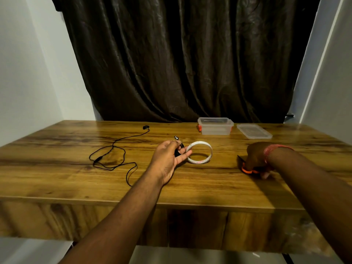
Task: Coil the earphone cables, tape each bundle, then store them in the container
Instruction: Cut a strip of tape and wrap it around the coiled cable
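Wooden table (76, 149): carried everything, seen from the head camera.
Left hand (168, 156): pinched a small black coiled bundle (178, 152), fingertips touching the tape roll (200, 152).
Right hand (256, 158): pressed over orange-handled scissors (249, 169); grip unclear.
Loose earphone cable (114, 151): sprawled uncoiled, far left.
Container (215, 126): open at the back, lid (254, 131) beside it.
Risk: bundle could spring loose if the pinch slackened while handling tape.

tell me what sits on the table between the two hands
In the head view, the roll of tape stands just beside the left hand; from there to the right hand, which rests on the scissors, the table is bare wood.
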